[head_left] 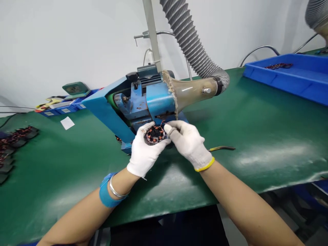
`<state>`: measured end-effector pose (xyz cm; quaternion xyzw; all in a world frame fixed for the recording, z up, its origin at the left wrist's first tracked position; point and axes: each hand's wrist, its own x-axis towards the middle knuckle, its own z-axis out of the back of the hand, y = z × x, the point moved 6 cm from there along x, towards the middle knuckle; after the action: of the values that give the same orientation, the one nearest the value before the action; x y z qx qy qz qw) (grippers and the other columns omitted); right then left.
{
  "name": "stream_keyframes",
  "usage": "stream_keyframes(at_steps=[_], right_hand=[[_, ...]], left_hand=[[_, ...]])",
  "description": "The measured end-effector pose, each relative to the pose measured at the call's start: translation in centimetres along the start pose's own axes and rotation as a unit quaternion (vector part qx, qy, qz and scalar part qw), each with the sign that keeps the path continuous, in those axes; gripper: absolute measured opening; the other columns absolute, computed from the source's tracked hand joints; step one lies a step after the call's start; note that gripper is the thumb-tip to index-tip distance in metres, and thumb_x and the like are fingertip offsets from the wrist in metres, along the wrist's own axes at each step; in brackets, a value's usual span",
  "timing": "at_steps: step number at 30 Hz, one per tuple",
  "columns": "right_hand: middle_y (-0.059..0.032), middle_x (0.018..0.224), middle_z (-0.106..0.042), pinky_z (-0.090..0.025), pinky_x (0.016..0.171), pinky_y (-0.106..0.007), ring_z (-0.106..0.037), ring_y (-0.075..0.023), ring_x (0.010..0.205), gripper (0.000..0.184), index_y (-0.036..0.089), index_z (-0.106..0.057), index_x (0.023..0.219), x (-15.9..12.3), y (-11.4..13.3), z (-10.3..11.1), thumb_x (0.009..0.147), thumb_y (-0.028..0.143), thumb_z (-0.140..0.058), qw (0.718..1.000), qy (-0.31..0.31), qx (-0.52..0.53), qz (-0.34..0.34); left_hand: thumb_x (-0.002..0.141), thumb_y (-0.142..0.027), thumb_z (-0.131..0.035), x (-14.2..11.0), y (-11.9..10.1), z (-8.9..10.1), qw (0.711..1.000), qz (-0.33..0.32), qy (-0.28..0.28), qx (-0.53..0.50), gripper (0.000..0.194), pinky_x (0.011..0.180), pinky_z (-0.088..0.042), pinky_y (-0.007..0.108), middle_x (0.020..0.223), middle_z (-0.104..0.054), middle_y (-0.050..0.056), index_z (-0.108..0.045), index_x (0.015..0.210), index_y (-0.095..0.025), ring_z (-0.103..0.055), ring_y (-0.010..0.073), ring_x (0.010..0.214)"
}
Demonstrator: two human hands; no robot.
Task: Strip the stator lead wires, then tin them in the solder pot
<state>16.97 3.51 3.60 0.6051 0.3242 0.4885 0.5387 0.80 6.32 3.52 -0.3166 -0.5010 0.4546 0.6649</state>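
Note:
My left hand (145, 150), in a white glove, is closed round a motor stator (155, 134), a black ring with copper windings inside. A thin copper wire (162, 123) sticks up from the stator's far edge. My right hand (187, 140), in a white glove with a yellow cuff, is at the stator's right side, thumb and forefinger pinched by the wire end. Whether the wire is between those fingertips is too small to make out. Just beyond both hands stands a blue machine (160, 99) with a motor and a slot in its housing.
A translucent funnel (194, 90) joins the machine to a grey ribbed hose (189, 37). More stators (19, 140) lie at the left. A blue tray (287, 80) stands back right, small blue bins (64, 107) back left. Yellow-and-black-handled pliers (222, 148) lie beside my right wrist.

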Motion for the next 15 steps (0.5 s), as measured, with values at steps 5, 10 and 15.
stream_keyframes(at_steps=[5,10,15], right_hand=[[-0.0034,0.073,-0.068,-0.054,0.07,-0.03,-0.064,-0.0163,0.071,0.025,0.015,-0.068,0.076,-0.6,-1.2,-1.4,0.077,0.04,-0.064,0.995,0.013,0.09,-0.038],[0.0006,0.069,-0.064,-0.055,0.071,-0.03,-0.062,-0.0125,0.066,0.02,0.019,-0.061,0.073,0.8,-0.8,3.1,0.077,0.038,-0.061,0.974,-0.163,0.154,-0.033],[-0.0048,0.087,-0.071,-0.057,0.075,-0.035,-0.067,-0.0195,0.079,0.033,0.018,-0.068,0.092,-0.8,1.3,0.4,0.068,0.039,-0.075,0.998,-0.009,-0.056,0.014]], left_hand=[[0.063,-0.037,-0.084,-1.1,0.2,-0.3,0.993,-0.091,0.052,0.058,0.06,0.094,-0.055,0.042,0.111,-0.066,0.006,-0.057,0.114,-0.022,-0.067,0.0246,0.101],[0.06,-0.034,-0.086,-1.0,-0.3,0.0,0.989,-0.101,0.038,0.105,0.056,0.09,-0.056,0.04,0.104,-0.066,0.004,-0.058,0.107,-0.022,-0.068,0.0232,0.095],[0.055,-0.04,-0.088,-0.1,-0.4,-0.4,1.0,-0.005,-0.007,-0.016,0.065,0.091,-0.057,0.042,0.104,-0.066,0.005,-0.055,0.108,-0.022,-0.068,0.0248,0.098]])
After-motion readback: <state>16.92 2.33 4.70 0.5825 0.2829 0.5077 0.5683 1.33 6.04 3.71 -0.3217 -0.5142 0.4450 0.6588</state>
